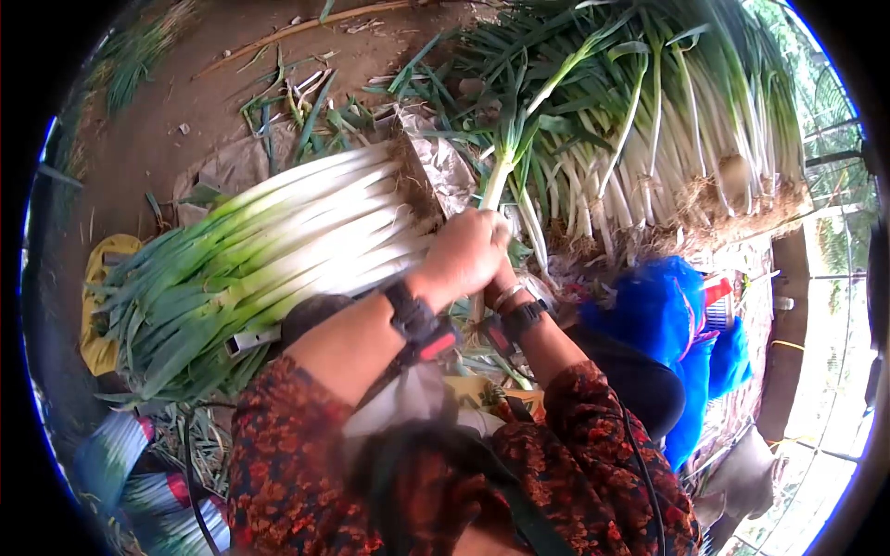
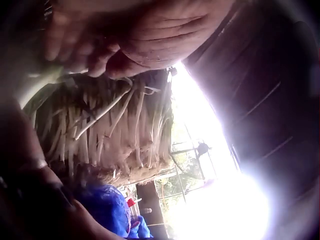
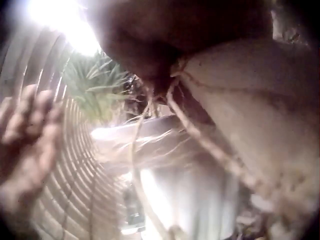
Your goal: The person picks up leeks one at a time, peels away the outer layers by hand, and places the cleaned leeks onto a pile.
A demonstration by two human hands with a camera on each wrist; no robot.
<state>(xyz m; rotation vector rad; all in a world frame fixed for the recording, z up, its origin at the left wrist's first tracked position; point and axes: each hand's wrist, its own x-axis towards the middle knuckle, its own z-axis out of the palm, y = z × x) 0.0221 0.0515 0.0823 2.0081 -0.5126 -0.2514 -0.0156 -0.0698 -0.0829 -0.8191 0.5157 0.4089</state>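
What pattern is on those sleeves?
The sleeves are dark with a red and orange flowery-looking print, clearest in the head view.

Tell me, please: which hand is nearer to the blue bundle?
Right. The right hand is left of the blue bundle; the left hand is farther left.

A long thin stick (image 1: 301, 30) lies across brown soil (image 1: 153, 102), with yellow cloth (image 1: 95, 347) at the left. Crumpled blue material (image 1: 649, 301) sits at the right, near wire mesh (image 1: 842, 296)
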